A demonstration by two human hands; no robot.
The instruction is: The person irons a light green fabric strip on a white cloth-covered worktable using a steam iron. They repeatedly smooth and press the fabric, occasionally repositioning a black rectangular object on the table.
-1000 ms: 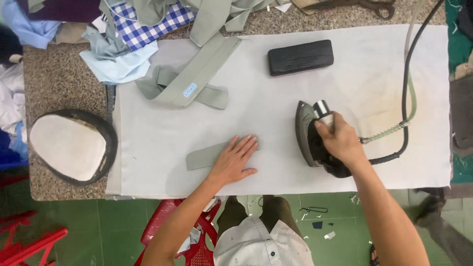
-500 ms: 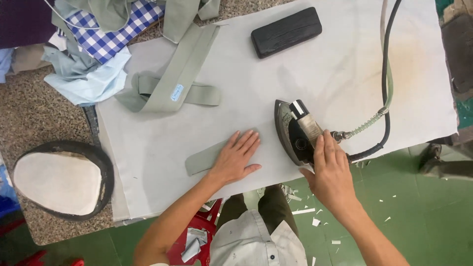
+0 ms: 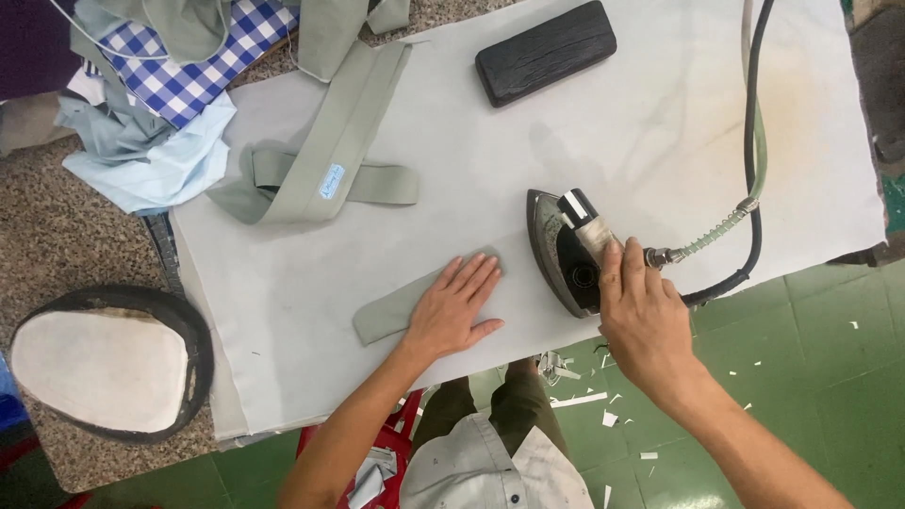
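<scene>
— Two hands are at work on the white pressing cloth [image 3: 660, 123], then. What is each one doing?

— Left hand [image 3: 452, 306] lies flat, palm down, fingers spread a little and pointing up and to the right. It presses on the right end of a grey-green fabric strip [image 3: 391, 314]; it grasps nothing, just holds the strip down.

— And the right?

— Right hand [image 3: 646, 316] is curled over the rear of the steam iron [image 3: 566, 250], fingers wrapped on the handle. The handle's wrapped front part shows beyond the fingertips.

— Which way does the iron point?

— Its nose points up and slightly left, away from the person. Its long axis runs from the near edge of the cloth toward the far side, leaning a bit left. It sits sole down, just right of the left hand, not touching the strip.

— The strip's line?

— Long axis runs left to right, rising slightly toward the right, near the cloth's front edge. Its left end is rounded and lies free.

— Anything else close by?

— A black cable and a pale green hose [image 3: 754, 160] leave the iron's rear and run up the right side. A black block [image 3: 545, 52] lies at the far side, and a longer grey-green waistband piece [image 3: 325, 160] lies to the upper left. An oval pressing pad [image 3: 99, 368] sits off to the left on the speckled table [image 3: 57, 226].
</scene>
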